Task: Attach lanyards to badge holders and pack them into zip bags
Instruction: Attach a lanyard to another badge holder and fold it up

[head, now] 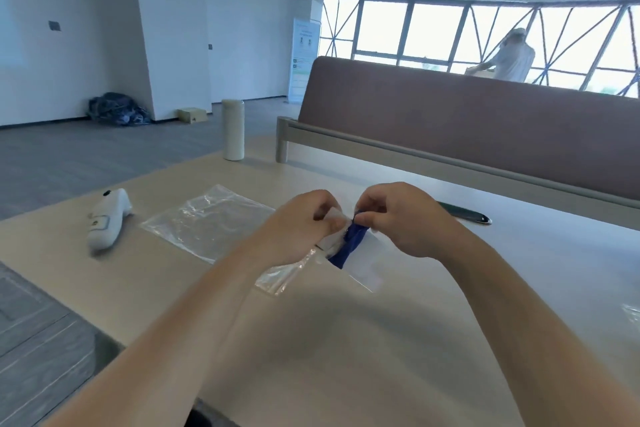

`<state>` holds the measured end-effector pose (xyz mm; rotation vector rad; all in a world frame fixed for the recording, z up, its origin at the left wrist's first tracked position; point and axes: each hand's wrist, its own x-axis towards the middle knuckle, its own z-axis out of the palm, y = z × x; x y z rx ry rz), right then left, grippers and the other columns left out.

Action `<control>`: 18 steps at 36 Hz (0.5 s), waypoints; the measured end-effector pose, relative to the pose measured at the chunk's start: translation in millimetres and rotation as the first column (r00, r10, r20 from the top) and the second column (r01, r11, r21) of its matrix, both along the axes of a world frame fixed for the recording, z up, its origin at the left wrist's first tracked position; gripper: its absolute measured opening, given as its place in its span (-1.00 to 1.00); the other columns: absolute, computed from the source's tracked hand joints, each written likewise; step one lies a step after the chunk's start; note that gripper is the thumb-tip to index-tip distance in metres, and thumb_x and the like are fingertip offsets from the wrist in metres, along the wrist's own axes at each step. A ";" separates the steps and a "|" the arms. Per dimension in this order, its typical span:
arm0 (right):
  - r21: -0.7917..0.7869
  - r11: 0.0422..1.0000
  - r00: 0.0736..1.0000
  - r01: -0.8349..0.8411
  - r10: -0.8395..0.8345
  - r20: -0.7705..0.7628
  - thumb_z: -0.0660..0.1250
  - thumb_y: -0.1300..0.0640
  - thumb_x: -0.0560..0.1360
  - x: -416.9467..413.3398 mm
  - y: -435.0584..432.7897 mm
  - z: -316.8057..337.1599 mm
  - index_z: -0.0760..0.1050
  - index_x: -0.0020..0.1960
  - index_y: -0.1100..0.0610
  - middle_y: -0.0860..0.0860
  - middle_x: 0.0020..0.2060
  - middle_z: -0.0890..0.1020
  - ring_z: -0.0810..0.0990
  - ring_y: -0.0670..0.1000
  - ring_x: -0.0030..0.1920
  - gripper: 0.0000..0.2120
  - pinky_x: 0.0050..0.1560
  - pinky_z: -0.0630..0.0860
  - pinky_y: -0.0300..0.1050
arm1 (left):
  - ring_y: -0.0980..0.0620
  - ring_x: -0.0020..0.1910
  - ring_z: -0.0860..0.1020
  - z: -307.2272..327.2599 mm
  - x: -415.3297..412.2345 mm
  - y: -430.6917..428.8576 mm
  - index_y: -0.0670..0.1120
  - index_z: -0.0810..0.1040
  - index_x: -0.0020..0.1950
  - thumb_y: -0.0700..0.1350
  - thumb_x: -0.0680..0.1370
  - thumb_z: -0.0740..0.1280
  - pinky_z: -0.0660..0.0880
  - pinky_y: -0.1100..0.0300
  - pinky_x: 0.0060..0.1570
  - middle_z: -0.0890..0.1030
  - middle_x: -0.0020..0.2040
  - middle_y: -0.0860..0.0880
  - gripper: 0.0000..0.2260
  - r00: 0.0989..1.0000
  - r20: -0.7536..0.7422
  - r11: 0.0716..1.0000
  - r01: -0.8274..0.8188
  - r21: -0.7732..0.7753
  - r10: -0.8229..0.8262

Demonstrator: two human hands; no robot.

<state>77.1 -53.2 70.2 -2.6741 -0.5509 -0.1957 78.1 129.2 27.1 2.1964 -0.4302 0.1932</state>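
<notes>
Over the middle of the beige table (346, 340), both hands meet above a clear zip bag (287, 276). My left hand (298, 229) pinches the bag's top edge. My right hand (405, 218) pinches the end of a bunched blue lanyard (349, 243) at the bag's mouth. A white badge holder (363, 267) lies under the lanyard, partly hidden by my hands; whether it sits inside the bag is unclear. A second clear zip bag (207, 222) lies flat to the left.
A white handheld device (107, 218) lies at the table's left edge. A cream bottle (233, 130) stands at the far edge. A dark pen-like object (464, 212) lies behind my right hand. A brown partition (467, 135) borders the far side. Another person stands by the windows.
</notes>
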 end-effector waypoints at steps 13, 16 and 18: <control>-0.132 0.984 0.993 0.116 -0.114 0.025 0.29 0.07 0.61 17.8 5.5 -12.1 0.52 -0.08 -0.03 -0.10 -0.13 0.59 0.53 -0.06 -0.14 -0.90 -0.16 0.43 -0.16 | -0.08 0.18 0.55 -40.9 32.2 34.1 -0.01 0.53 0.30 0.07 0.59 0.24 0.46 0.02 0.26 0.59 0.26 -0.02 -0.67 0.957 -0.183 0.877 -0.116 0.466 0.223; -0.132 0.984 0.993 0.119 -0.118 0.016 0.30 0.07 0.61 16.6 -1.9 -14.2 0.52 -0.08 -0.03 -0.11 -0.14 0.58 0.53 -0.07 -0.14 -0.91 -0.17 0.40 -0.18 | -0.08 0.15 0.57 -46.3 32.6 31.5 -0.08 0.56 0.26 0.19 0.51 0.37 0.47 0.04 0.21 0.63 0.18 -0.04 -0.55 0.959 -0.146 0.842 -0.135 0.522 0.245; -0.129 0.985 0.994 0.114 -0.113 0.014 0.30 0.07 0.60 17.1 -6.3 -15.7 0.53 -0.08 -0.03 -0.12 -0.15 0.58 0.53 -0.09 -0.15 -0.91 -0.19 0.40 -0.20 | -0.09 0.12 0.58 -49.0 32.5 27.4 -0.11 0.55 0.16 0.19 0.47 0.44 0.48 0.06 0.13 0.63 0.14 -0.04 -0.56 0.959 -0.135 0.832 -0.141 0.537 0.250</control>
